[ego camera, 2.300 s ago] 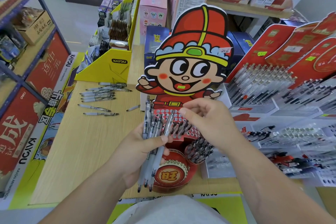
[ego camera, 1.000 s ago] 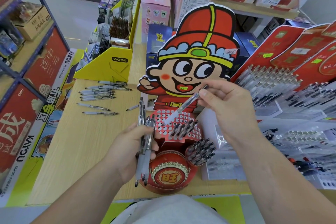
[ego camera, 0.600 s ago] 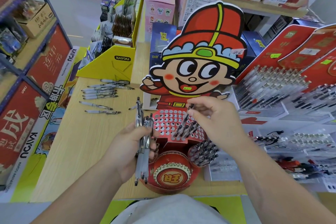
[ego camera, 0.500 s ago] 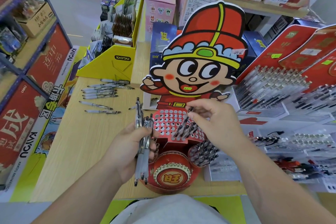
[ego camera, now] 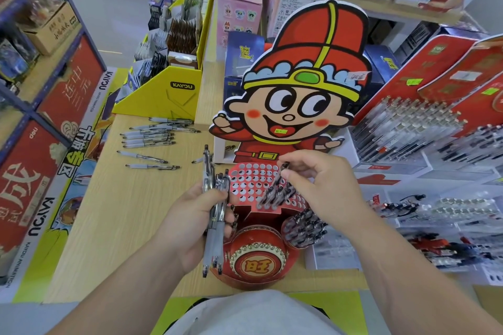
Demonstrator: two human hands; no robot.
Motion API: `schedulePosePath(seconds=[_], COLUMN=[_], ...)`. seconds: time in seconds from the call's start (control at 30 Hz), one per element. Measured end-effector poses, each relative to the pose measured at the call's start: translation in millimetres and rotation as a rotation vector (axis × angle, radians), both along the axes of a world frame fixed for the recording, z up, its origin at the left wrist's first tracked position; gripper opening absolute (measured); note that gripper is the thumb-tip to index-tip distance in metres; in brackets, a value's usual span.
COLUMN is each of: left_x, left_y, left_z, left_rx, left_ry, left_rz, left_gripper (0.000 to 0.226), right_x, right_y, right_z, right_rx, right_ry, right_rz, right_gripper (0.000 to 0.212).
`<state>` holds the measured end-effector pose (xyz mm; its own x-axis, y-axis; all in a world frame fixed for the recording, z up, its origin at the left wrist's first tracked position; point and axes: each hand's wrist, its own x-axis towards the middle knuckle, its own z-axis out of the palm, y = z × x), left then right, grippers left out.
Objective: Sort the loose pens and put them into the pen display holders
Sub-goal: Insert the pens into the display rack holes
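Pens (ego camera: 213,223) bunched in left hand (ego camera: 190,223), fingers curled around; single pen (ego camera: 281,174) pinched by right hand (ego camera: 321,185), lower end in holder (ego camera: 249,179).

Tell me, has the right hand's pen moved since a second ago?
Yes. The pen dropped from the cartoon cutout's chin down into the red hole panel.

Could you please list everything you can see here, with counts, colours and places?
table: one, light wood, underneath everything.
cartoon pen holder: one, red, centre.
slotted pens: several, dark, holder's right holes.
loose pens: about ten, white-clear, table's far left.
yellow box: one, behind loose pens.
pink boxes: several, far back.
red pen racks: several, right side.
pen bundle: few, clear-grey, left hand.
left hand: grips pen bundle.
right hand: pinches one dark pen over holder.
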<state>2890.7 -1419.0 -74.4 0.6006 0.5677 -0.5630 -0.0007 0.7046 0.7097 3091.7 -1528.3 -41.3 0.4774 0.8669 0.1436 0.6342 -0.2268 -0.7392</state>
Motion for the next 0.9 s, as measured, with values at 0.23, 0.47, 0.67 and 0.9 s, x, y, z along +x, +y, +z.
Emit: schedulePosePath(seconds=[0.23, 0.47, 0.67, 0.9], left_x=[0, 0, 1, 3], left_y=[0, 1, 1, -1], left_z=[1, 1, 0, 0], left_rx=[0.001, -0.006, -0.012, -0.014], left_ry=[-0.004, 0.0, 0.004, 0.01], left_rz=[-0.001, -0.002, 0.001, -0.011], left_gripper=[0.013, 0.015, 0.015, 0.019], right_x=[1, -1, 5, 9], right_y=[0, -1, 2, 8], right_z=[-3, -11, -12, -6], right_rx=[-0.019, -0.102, -0.182, -0.317], right_ry=[-0.021, -0.028, -0.012, -0.004], right_rz=[-0.003, 0.002, 0.014, 0.089], right_gripper=[0.026, 0.021, 0.015, 0.019])
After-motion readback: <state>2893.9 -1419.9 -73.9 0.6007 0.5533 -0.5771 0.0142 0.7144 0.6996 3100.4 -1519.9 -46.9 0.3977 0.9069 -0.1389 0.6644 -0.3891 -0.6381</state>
